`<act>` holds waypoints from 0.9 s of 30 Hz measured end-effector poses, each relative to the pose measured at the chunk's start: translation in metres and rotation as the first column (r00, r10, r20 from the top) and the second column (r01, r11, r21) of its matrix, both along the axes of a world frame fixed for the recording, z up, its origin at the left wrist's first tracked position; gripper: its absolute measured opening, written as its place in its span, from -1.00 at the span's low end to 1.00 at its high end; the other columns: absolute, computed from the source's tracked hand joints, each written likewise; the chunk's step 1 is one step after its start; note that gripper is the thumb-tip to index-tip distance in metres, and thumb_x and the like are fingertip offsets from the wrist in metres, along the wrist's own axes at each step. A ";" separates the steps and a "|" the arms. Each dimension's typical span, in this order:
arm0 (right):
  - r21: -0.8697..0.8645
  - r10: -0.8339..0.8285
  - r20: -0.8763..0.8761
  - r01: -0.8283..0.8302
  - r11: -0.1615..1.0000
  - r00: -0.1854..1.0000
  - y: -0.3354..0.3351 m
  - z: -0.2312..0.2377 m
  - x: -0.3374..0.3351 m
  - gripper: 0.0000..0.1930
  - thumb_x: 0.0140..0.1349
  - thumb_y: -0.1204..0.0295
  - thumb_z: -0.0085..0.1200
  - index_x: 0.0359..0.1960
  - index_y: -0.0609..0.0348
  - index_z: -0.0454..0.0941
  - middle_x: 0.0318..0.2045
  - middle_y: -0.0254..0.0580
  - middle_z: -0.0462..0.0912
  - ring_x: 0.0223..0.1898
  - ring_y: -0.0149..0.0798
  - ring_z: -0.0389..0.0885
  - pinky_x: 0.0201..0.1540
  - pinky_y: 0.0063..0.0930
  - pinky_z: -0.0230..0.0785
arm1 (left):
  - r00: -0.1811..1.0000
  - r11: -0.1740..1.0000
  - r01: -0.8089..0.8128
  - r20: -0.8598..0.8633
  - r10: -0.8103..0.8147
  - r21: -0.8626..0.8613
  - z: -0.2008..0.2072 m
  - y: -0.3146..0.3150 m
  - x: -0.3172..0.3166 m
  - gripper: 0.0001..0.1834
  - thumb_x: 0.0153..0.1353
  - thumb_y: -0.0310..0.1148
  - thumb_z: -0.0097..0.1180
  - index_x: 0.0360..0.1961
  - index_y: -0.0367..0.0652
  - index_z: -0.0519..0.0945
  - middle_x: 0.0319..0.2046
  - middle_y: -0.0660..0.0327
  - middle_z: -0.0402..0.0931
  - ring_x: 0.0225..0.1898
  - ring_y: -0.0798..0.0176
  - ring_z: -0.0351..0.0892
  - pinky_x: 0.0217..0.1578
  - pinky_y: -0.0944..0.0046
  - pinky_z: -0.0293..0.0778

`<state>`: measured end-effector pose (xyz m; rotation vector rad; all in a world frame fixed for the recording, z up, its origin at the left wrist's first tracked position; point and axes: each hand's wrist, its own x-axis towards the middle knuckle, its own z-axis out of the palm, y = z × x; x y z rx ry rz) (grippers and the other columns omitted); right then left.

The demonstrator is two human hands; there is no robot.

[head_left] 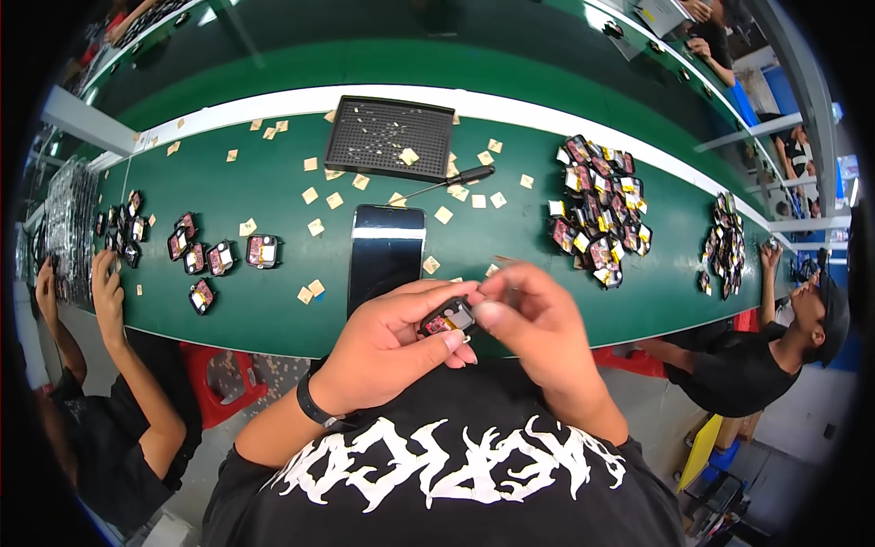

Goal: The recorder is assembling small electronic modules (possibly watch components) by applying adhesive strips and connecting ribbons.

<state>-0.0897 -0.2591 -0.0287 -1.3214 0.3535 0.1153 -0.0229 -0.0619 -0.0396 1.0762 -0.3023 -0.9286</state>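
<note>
My left hand, with a black band at its wrist, grips a small black device casing low over the near table edge. A reddish circuit board and a grey square part show inside the casing. My right hand is closed in a pinch against the casing's right upper side; whatever its fingertips hold is hidden. Just beyond my hands a dark-screened phone lies on the green table. A screwdriver with a black handle lies farther back, below a black perforated tray holding small pale bits.
A large heap of similar casings is on the right, with another heap farther right. Several casings lie on the left. Small tan squares are scattered about. Co-workers sit at both sides; one's hand reaches over the left end.
</note>
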 end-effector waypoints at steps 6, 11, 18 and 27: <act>-0.088 -0.194 -0.017 0.191 0.978 0.981 -0.047 -0.003 -0.026 -0.84 0.35 0.45 0.20 -0.12 0.23 0.57 -0.36 -0.43 0.58 -0.51 -0.64 0.32 -0.48 -0.72 0.12 | 0.989 0.991 -0.084 -0.108 0.096 0.108 -0.003 0.016 0.006 -0.54 0.42 -0.53 0.09 0.31 -0.37 0.40 -0.06 -0.03 0.65 -0.09 0.18 0.73 -0.06 0.34 0.66; -0.302 -0.437 0.022 0.423 0.854 0.899 -0.083 -0.017 -0.037 -0.85 0.37 0.40 0.20 -0.15 0.20 0.58 -0.43 -0.43 0.56 -0.59 -0.64 0.26 -0.56 -0.72 0.03 | 0.983 0.980 -0.114 -0.126 0.136 0.163 0.003 0.028 0.008 -0.53 0.42 -0.54 0.08 0.33 -0.36 0.39 -0.06 -0.05 0.65 -0.10 0.18 0.73 -0.08 0.34 0.67; -0.922 -0.336 0.211 0.301 0.243 0.918 -0.124 -0.034 -0.062 -0.79 0.26 0.50 0.29 -0.13 0.29 0.58 -0.18 -0.31 0.56 -0.41 -0.50 0.39 -0.42 -0.60 0.25 | 0.985 0.984 -0.137 -0.087 0.148 0.115 0.015 0.038 0.014 -0.48 0.40 -0.67 -0.08 0.39 -0.39 0.31 0.07 -0.11 0.58 0.03 0.09 0.69 0.02 0.29 0.63; -0.946 -0.233 0.262 0.297 0.127 0.936 -0.138 -0.055 -0.067 -0.73 0.22 0.54 0.30 -0.06 0.27 0.57 -0.02 -0.15 0.55 -0.29 -0.38 0.47 -0.37 -0.56 0.28 | 0.988 0.989 -0.149 -0.036 0.148 -0.008 0.020 0.047 0.007 -0.39 0.28 -0.77 -0.17 0.39 -0.46 0.27 0.12 -0.08 0.54 0.10 0.10 0.64 0.13 0.20 0.57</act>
